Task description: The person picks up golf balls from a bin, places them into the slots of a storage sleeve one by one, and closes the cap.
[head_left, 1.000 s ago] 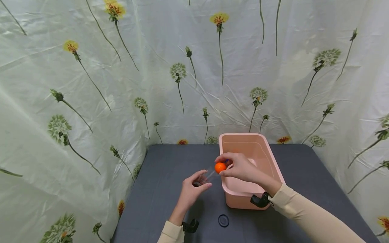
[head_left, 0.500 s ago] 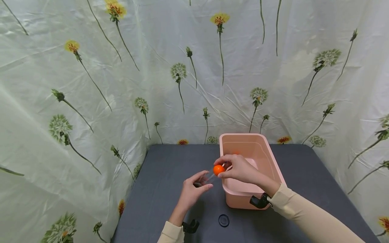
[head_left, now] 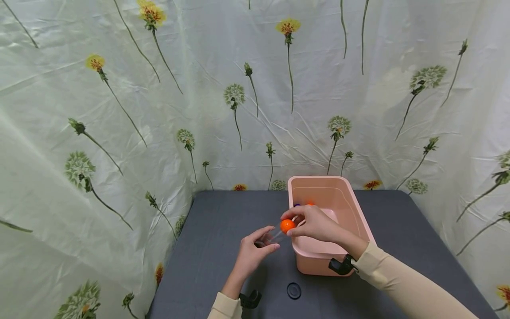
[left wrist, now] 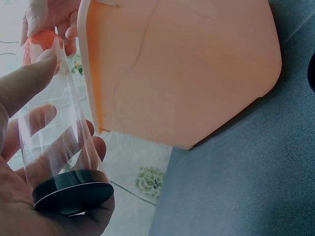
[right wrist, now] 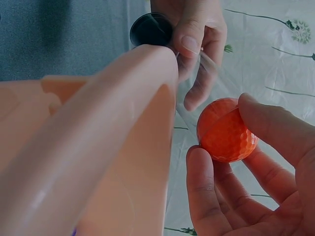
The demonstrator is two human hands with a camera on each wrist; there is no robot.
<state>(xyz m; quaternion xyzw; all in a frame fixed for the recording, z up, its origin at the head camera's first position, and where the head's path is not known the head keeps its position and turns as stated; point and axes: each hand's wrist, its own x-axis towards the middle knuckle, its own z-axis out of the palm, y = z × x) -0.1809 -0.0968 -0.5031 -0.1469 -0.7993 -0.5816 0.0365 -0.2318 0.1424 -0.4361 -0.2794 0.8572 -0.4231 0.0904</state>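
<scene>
My left hand (head_left: 249, 256) grips a clear plastic tube (left wrist: 70, 113), its thumb and fingers wrapped around the wall. A black cap (left wrist: 74, 189) closes the tube's lower end. With thumb and fingertips, my right hand (head_left: 318, 224) pinches an orange golf ball (right wrist: 227, 132) at the tube's upper end. In the right wrist view the tube's edge crosses the ball, so it seems partly inside the mouth. The tube leans, its ball end toward the right hand, beside the left rim of a pink bin (head_left: 318, 265).
A loose black round cap (head_left: 294, 290) lies on the dark grey table (head_left: 223, 230) in front of the bin. Inside the bin, a blue thing (head_left: 297, 205) and an orange thing (head_left: 310, 203) show near the far left. A floral curtain (head_left: 255, 88) hangs behind.
The right hand and golf ball have shifted slightly left and down, closer to the tube. The left hand keeps its grip, almost still. The blue thing in the bin now shows beside the right hand.
</scene>
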